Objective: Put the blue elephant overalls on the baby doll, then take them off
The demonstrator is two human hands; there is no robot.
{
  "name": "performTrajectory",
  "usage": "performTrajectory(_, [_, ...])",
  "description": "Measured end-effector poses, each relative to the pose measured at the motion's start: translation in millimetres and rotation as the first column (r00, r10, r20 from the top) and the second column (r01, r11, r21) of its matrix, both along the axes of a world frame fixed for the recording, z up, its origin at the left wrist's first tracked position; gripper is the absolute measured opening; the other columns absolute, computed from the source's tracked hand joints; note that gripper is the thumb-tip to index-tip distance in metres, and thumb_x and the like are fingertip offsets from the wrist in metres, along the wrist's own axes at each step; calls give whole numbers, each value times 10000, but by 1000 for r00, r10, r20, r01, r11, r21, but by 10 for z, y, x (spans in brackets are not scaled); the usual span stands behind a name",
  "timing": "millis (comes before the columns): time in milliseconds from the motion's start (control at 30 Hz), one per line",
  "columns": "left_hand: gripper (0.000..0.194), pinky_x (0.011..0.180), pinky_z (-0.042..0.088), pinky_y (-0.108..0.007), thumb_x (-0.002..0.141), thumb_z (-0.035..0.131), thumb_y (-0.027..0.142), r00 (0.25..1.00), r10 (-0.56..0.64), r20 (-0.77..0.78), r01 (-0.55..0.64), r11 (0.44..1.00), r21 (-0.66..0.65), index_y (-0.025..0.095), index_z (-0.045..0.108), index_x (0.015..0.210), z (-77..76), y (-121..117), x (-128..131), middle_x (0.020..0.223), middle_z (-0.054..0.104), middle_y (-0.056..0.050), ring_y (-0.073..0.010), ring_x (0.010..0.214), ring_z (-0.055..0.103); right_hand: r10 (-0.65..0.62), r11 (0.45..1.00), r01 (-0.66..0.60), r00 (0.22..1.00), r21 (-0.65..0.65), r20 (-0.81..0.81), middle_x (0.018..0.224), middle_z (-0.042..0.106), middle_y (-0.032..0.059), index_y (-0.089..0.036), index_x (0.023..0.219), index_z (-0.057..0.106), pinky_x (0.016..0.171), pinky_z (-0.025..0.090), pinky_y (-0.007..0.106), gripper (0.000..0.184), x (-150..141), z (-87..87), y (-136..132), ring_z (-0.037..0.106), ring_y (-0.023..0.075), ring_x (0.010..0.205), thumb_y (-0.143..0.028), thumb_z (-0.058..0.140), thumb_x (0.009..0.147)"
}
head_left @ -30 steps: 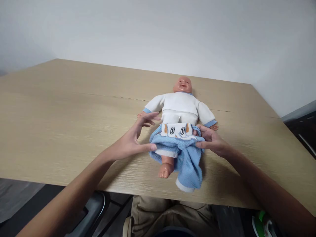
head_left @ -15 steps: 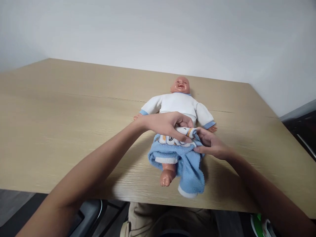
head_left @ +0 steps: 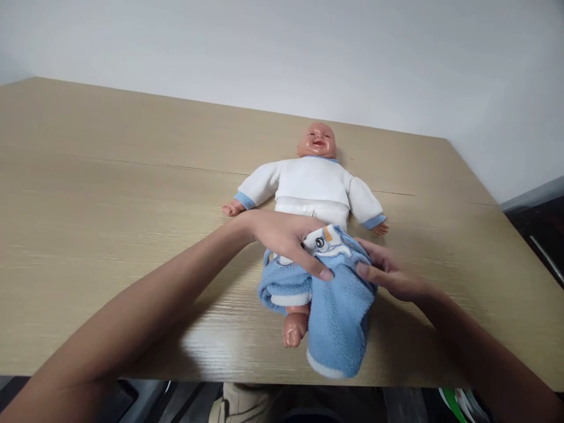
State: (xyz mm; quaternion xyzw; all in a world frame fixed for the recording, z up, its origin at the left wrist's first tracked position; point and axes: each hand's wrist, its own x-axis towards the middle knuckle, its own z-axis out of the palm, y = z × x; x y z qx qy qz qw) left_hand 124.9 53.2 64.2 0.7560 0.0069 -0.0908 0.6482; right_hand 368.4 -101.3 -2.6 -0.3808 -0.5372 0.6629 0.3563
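Note:
A baby doll [head_left: 314, 179] in a white top with blue cuffs lies on its back, head away from me. Blue fleece pants [head_left: 338, 311] with white hems and an embroidered animal patch cover its lower body. One bare foot pokes out of the pant leg on the left; the other leg is hidden in the longer pant leg on the right. My left hand [head_left: 291, 235] grips the waist, thumb outside on the fabric and fingers hidden behind it. My right hand [head_left: 392, 273] pinches the right side of the pants, some fingers behind the cloth.
The doll lies on a light wooden table [head_left: 132, 235], its feet toward the front edge. A pale wall [head_left: 264, 53] rises behind. A dark object [head_left: 540, 229] stands beyond the right edge, and a green and white item [head_left: 458, 404] sits below the table at right.
The waist has opened out, and the right pant leg hangs straighter and fuller toward the front edge. Both hands have come slightly nearer me, still on the pants. The camera view has shifted.

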Motion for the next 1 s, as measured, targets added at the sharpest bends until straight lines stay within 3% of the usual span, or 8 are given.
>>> performTrajectory(133, [302,892,653,-256,933,952,427,1000,5,26,-3,999,-46,164,877,1060,-20,-14,4,1073,849,-35,-236,987,776,243,964,-241,970,-109,13,827,570,-26,-199,948,730,668,458,238,439,35,67,-37,502,139,738,-573,958,913])
performTrajectory(267, [326,747,659,-231,845,1025,428,998,-61,-16,59,993,-98,172,853,951,-50,-57,9,914,833,-20,-222,847,769,15,998,-19,998,-64,-67,836,599,-15,-215,958,770,685,474,259,466,45,-22,-103,518,149,734,-648,936,913])
performTrajectory(433, [442,874,703,-265,742,1096,417,987,-153,-42,141,966,-217,151,875,1019,-103,-73,6,1080,888,-90,-268,972,826,-128,992,128,992,-13,-19,898,651,-3,-278,1096,812,839,563,292,446,-34,-71,-122,603,189,859,-715,815,1009])
performTrajectory(567, [437,1022,687,-300,788,1067,462,997,-78,-16,75,987,-142,184,895,1079,-150,-18,-20,1172,884,-67,-284,1099,831,76,997,-76,995,-11,72,962,700,20,-262,1200,811,949,604,344,483,-68,122,-109,655,222,968,-719,737,1061])
performTrajectory(700, [410,1112,662,-343,820,1046,462,999,-45,13,46,992,-117,195,896,1092,-130,-53,-37,1190,877,-71,-313,1157,822,301,954,-300,953,-22,30,857,660,5,-198,948,779,723,563,273,487,-24,143,-107,606,176,792,-670,898,937])
performTrajectory(800, [292,943,729,-363,872,1008,439,976,-203,-80,172,940,-294,204,882,988,-100,-160,-41,968,873,-78,-303,948,857,67,998,-67,998,-2,8,760,557,-26,-217,838,708,617,474,252,528,-9,8,-89,481,137,676,-690,937,887])
performTrajectory(900, [265,901,754,-429,889,993,434,914,-370,-166,253,840,-479,206,870,948,-117,-247,-29,921,869,-111,-335,880,866,-144,989,145,989,19,-44,792,579,-19,-242,915,727,661,508,272,565,-32,-108,-60,501,152,699,-768,925,862])
performTrajectory(1000, [302,910,732,-333,805,1054,367,977,-195,-89,153,925,-348,184,879,969,-187,-253,-13,972,885,-97,-285,887,857,-132,991,130,989,-29,-71,813,603,-22,-249,960,755,701,526,275,533,-50,-127,-60,514,149,705,-759,899,904])
